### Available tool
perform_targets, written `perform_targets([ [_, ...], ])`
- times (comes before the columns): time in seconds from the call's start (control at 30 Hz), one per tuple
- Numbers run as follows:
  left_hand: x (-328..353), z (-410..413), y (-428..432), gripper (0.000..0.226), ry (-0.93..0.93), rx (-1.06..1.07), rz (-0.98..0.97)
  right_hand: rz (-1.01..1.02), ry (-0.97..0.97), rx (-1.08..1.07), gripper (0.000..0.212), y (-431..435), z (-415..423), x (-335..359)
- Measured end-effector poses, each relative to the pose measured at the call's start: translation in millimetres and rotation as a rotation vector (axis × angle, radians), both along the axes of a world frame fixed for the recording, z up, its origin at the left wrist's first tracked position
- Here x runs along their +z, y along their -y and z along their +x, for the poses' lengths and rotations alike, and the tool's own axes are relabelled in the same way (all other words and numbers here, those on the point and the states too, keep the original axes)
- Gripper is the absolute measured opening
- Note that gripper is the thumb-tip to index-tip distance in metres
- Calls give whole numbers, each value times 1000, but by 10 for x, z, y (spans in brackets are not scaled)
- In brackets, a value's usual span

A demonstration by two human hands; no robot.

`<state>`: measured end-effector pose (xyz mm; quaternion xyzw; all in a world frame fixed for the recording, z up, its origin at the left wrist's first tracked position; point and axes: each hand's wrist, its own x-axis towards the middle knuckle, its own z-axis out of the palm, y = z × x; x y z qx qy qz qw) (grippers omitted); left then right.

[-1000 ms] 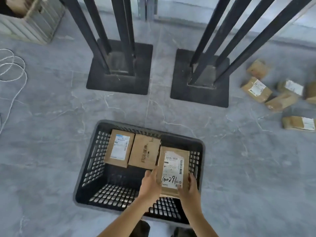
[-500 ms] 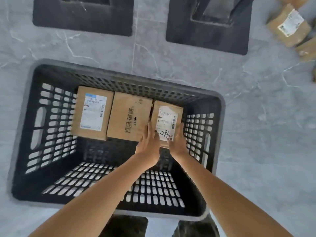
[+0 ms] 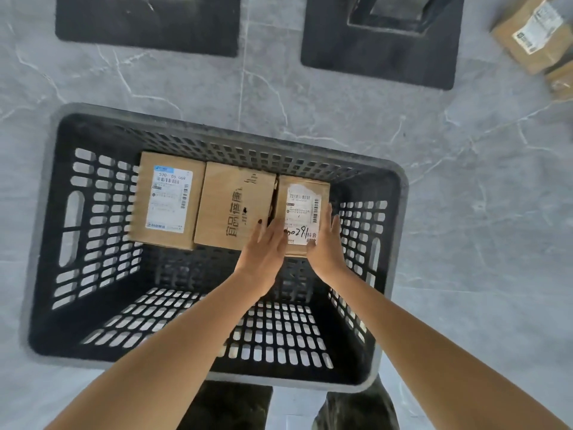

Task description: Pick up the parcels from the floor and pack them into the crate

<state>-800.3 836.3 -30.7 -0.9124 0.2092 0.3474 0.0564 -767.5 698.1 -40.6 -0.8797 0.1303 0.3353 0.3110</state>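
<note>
We flank the labelled parcel (image 3: 302, 209) with our left grip (image 3: 266, 243) and right grip (image 3: 325, 246), fingers straight and merely pressing, probably to seat it snug beside the middle parcel (image 3: 232, 206) along the twelve o'clock wall of the crate (image 3: 248, 156), leaving room for more.

The crate (image 3: 217, 135) is matt black perforated plastic. The parcels (image 3: 229, 197) in its 12 o'clock end are dull brown cardboard with smooth white paper labels (image 3: 169, 200). The floor (image 3: 465, 212) is smooth, grey-veined tile. The base plates (image 3: 148, 26) at 12 o'clock look matt black.
</note>
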Motion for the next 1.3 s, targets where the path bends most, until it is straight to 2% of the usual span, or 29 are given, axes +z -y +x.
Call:
perform_targets([
  [0.2,737,372,-178,66,114,119,-75,7,126,88,66,23,125,726],
  [0.4,2066,578,-420,43,216,212,-176,59,225,59,37,-66,350,2040],
  [0.57,3640,781,-558,34,333,240,-265,139,374,-59,29,-269,582,3685],
  [0.7,5180,1079,-622,34,537,270,-378,254,481,-164,27,-368,750,5280],
  [0.87,7270,1388,-566,36,784,255,-460,260,738,-50,26,-347,976,7354],
  [1.0,8641,1423,-406,39,957,257,-527,222,932,47,25,-206,957,8653],
  [1.17,9571,1245,-75,39,1061,189,-646,136,1150,18,25,138,595,9511],
  [1.3,9731,1105,228,37,1056,88,-752,98,1182,-106,24,611,258,9677],
])
